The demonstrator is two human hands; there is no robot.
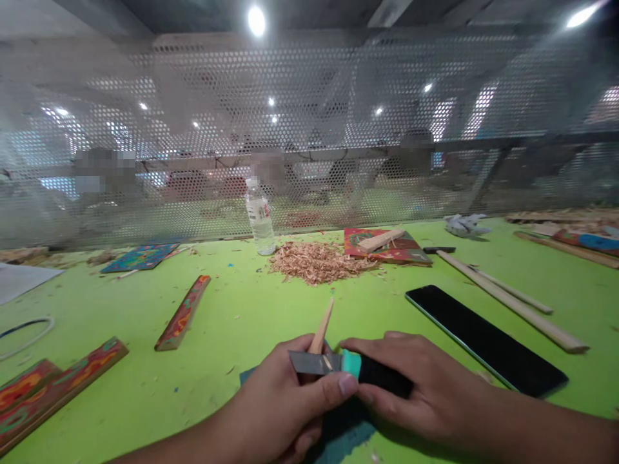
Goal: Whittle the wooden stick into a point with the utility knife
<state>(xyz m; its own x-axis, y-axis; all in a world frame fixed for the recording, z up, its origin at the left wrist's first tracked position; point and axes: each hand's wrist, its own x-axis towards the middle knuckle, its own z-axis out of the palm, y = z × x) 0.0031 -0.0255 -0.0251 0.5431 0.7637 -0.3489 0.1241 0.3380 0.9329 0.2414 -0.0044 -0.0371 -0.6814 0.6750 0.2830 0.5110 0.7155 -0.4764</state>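
Left hand (285, 390) pinching stick (322, 327); right hand (418, 370) gripping knife (380, 374); phone (486, 341) rightward; shavings (316, 263), bottle (262, 222) beyond.

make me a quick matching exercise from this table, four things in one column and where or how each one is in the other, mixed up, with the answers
Things:
1. clear plastic bottle
2. smartphone
3. wood shavings
4. knife

Place or state:
a. heaped in a loose pile
b. gripped in the right hand
c. standing upright
d. lying flat, screen dark

Right pairs: 1-c, 2-d, 3-a, 4-b
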